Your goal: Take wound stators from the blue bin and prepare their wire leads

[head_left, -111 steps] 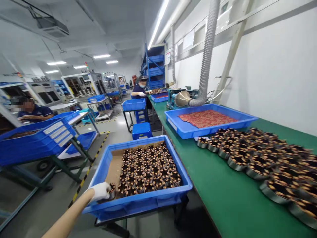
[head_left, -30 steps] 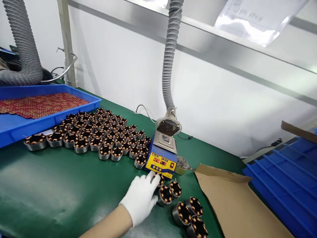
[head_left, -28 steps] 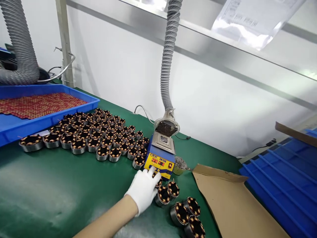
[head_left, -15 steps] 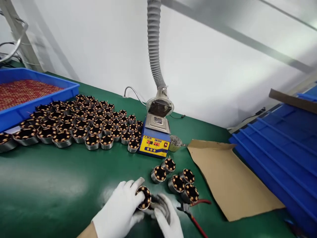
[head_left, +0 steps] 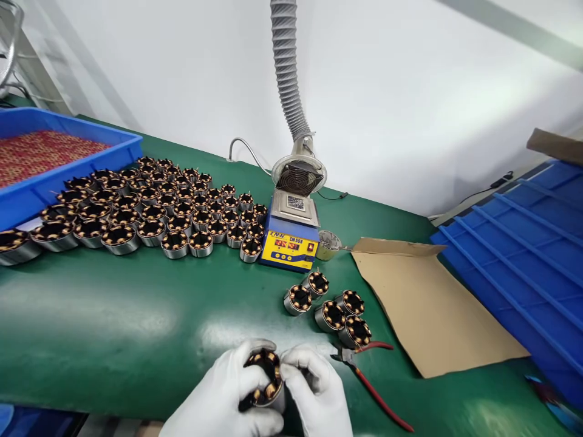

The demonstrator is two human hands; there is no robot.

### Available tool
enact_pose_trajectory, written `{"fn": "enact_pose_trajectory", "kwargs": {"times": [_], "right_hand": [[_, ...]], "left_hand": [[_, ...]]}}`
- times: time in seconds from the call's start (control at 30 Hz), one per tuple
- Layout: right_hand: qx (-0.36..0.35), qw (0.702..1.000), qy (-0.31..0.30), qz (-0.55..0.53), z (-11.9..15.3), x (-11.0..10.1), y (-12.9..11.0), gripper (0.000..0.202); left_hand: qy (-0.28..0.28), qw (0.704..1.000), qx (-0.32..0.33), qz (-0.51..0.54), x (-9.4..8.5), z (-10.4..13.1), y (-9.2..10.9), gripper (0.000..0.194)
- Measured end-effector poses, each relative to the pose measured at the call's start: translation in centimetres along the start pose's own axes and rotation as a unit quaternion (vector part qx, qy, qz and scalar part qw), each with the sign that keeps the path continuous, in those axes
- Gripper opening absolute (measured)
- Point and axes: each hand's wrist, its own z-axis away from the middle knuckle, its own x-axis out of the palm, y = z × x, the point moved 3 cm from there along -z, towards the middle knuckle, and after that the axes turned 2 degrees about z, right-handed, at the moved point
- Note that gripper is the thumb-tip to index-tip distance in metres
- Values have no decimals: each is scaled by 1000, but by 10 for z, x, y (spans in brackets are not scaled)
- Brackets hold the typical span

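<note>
A round motor stator (head_left: 276, 391) with copper windings is gripped by my left hand (head_left: 228, 391) in a white glove, some of its fingers inside the ring. My right hand (head_left: 314, 385), gloved too, pinches at the stator's upper right edge; anything between its fingertips is too small to tell. Just beyond, several stators (head_left: 330, 315) stand in a loose group. Red-handled cutters (head_left: 348, 357) lie open on the green table (head_left: 136, 315), to the right of my right hand.
Many stators (head_left: 152, 229) stand in rows at left, beside a blue tray (head_left: 122, 145) of red parts. A blue-and-yellow solder pot (head_left: 290, 243) sits under a hose (head_left: 286, 67), with a small cup (head_left: 328, 244) beside it. Cardboard (head_left: 428, 309) and blue trays (head_left: 523, 243) are at right.
The view has shifted, and the table's near edge now shows at lower left. The stator has turned and sits lower in my left hand. My right fingers have come up to its edge.
</note>
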Motion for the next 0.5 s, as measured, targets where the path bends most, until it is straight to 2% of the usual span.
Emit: {"fn": "enact_pose_trajectory", "kwargs": {"times": [0.07, 0.13, 0.2, 0.27, 0.33, 0.4, 0.43, 0.5], "right_hand": [[-46, 999, -7, -23, -3, -4, -6, 17], [-58, 988, 32, -138, -9, -15, -11, 20], [-46, 947, 98, -303, -14, -29, -11, 22], [-14, 910, 133, -393, -15, -35, -6, 22], [46, 925, 84, -369, -11, -26, 4, 20], [126, 935, -4, -332, 0, -7, 19, 31], [161, 926, -34, -339, 7, 3, 26, 43], [225, 893, -77, -383, 17, 20, 38, 54]], "left_hand": [[-29, 986, -2, 166, 2, -1, 3, 14], [-63, 962, -26, 264, 3, 1, 5, 6], [-79, 955, -51, 280, 2, 4, 5, 12], [-72, 957, -51, 277, -3, 4, 5, 11], [-56, 965, -55, 251, -7, 0, 1, 3], [-53, 980, -54, 184, -7, -8, -4, 5], [-59, 986, -51, 145, -6, -13, -7, 8], [-57, 994, -50, 81, -2, -20, -12, 11]]}}
